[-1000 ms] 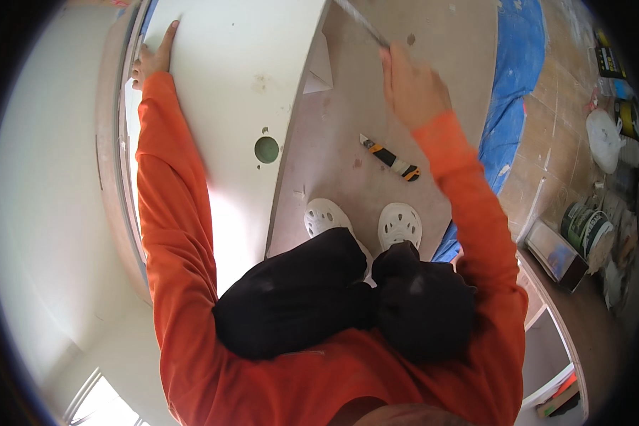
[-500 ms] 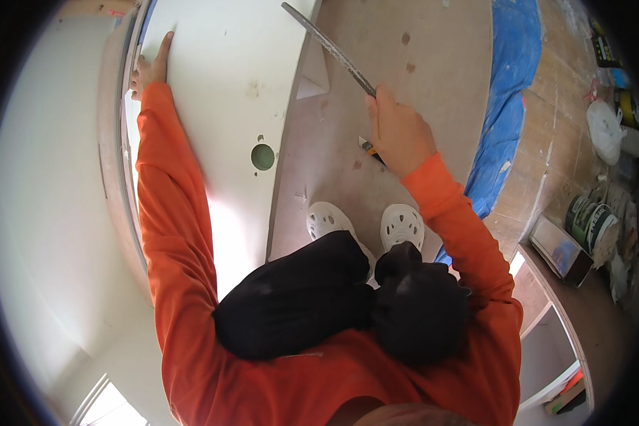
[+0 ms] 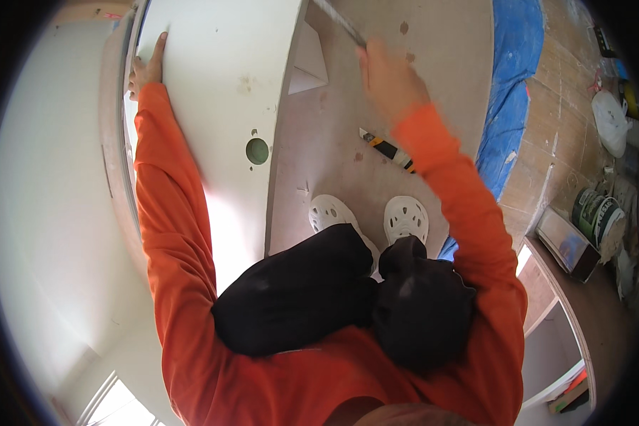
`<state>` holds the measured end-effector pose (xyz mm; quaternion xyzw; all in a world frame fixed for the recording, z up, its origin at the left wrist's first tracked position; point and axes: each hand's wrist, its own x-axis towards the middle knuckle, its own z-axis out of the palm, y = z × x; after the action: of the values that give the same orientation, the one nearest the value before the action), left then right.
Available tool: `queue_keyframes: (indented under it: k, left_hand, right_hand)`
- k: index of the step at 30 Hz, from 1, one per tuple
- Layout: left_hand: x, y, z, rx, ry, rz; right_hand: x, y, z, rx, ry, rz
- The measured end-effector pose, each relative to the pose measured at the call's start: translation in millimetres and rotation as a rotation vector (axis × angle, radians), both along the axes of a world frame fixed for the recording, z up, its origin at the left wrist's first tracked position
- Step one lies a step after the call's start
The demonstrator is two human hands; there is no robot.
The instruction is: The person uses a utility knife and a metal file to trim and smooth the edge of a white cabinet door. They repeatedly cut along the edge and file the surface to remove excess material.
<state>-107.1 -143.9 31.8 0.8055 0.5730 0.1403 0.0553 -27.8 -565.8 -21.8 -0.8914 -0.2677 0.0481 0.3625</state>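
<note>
At the left, the person's left hand (image 3: 147,69) is at the outer edge of one white panel (image 3: 213,78). The thumb lies stretched on its face, apart from the other fingers, which reach over the edge; how firmly they press cannot be told. The panel runs from the top of the view down beside the person's legs, and has one round hole (image 3: 257,151) with two small notches by it. It looks stiff and rather heavy, with a smooth, perhaps slippery face; its long edges seem the surest hold. One pale angular piece (image 3: 309,67) shows beside its right edge.

Further right is one metal bar (image 3: 341,25), its far end out of view at the top. The fingers of the right hand (image 3: 395,78), blurred, are clamped round its near end. It is likely stiff, light enough for one hand and hard to break, best held by that end. Whether it touches the panel cannot be told.

Below the right hand, one knife (image 3: 385,148) lies on the brown floor (image 3: 341,156), beyond two white shoes (image 3: 407,216). Then come one blue sheet (image 3: 508,85), one box (image 3: 566,243), one bucket (image 3: 596,216) and one white bag (image 3: 610,124); the clutter around them is too crowded to count.
</note>
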Motion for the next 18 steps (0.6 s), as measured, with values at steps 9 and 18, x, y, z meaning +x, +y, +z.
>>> queue_keyframes:
  k: [9, 18]
  left_hand:
    - [2, 4, -1, -0.011, 0.019, -0.016]
    - [-3, 5, 1, 0.001, 0.014, -0.006]
  right_hand:
    - [8, 6, -1, -0.032, -0.051, -0.002]
    - [12, 33, 23, -0.021, -0.01, 0.106]
